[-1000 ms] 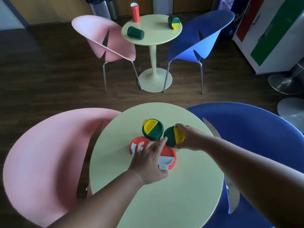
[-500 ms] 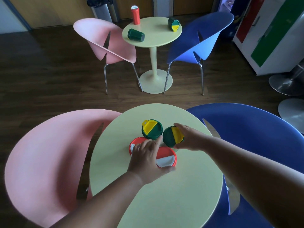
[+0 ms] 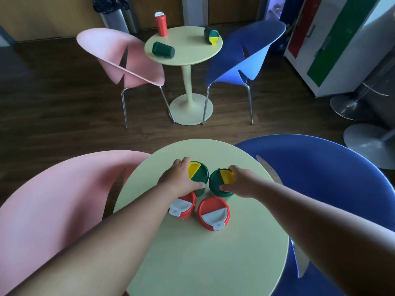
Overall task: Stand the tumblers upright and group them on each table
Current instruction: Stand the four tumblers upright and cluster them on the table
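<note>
While left hand [image 3: 179,180] and right hand [image 3: 239,182] each grasp a green tumbler [image 3: 199,175], grouping nears completion; far table [image 3: 186,54] presumably next.

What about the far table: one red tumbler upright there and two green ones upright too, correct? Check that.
Not quite. In the head view the red tumbler on the far table stands upright, but both green ones lie on their sides: one green tumbler near the pink chair, the other, the yellow-lidded tumbler, near the blue chair.
</note>
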